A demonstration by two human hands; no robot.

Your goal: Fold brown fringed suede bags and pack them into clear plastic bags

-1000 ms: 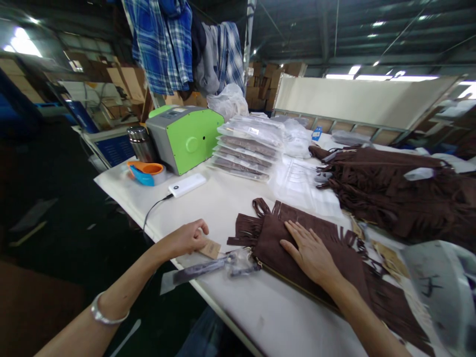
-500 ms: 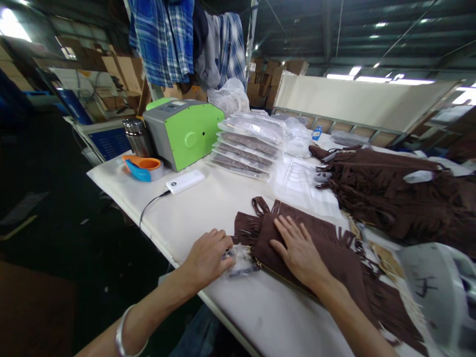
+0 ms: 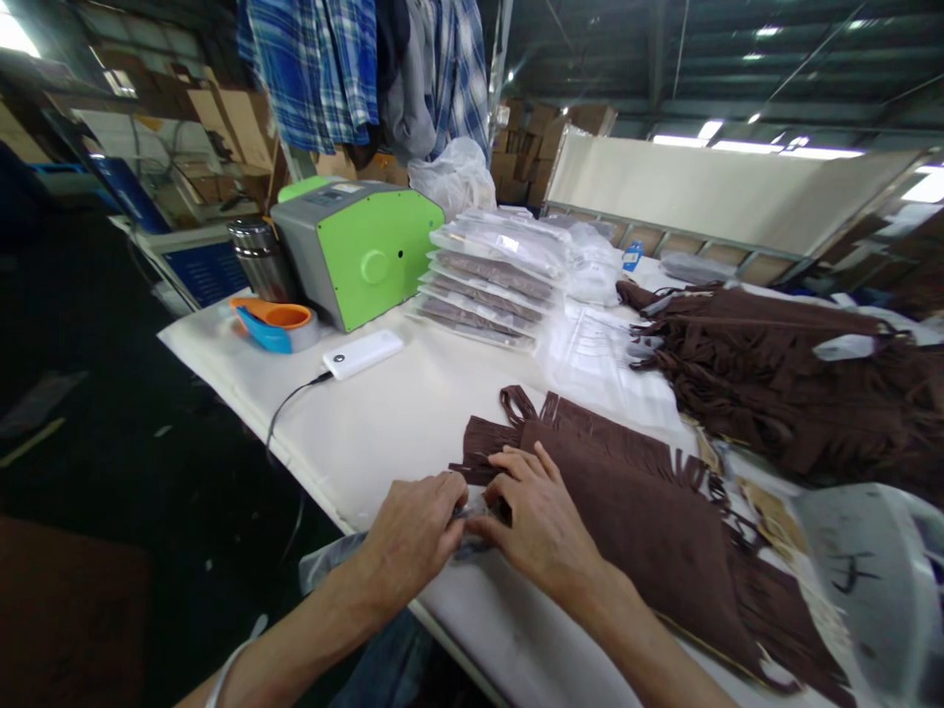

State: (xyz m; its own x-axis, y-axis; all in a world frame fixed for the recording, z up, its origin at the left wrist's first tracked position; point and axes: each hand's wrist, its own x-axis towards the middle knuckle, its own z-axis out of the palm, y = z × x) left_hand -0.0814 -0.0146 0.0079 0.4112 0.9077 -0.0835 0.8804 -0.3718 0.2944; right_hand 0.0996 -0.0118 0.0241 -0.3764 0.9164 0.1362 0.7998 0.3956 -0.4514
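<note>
Since earlier frame: R hand has slid off the middle of the brown fringed bag to its L end, fingers now bent, not flat; L hand is at abt the same spot, so the two now nearly meet, thumb to thumb.

Key relation: clear plastic wrap sits in the small gap betw. both hands, just off the bag's near L corner. Wrapped strip's long axis runs L-R under the L hand; its loose tail pokes out L of that wrist, over the counter edge. So L hand covers most of the strip; R hand has only the bag-side end.

L grip: looks pinched on the wrap, thumb vs fingers. R grip: thumb + index curved round the same bit, other fingers resting on bag's L end; can't tell if it's actually closed on anything.

Bag itself: flat on counter, R of both grips, R hand nearer. Its long axis goes diag., far-L to near-R, w/ R forearm over the near edge. L-end fringe lies just beyond the fingertips, strap loop a bit farther out.
</note>
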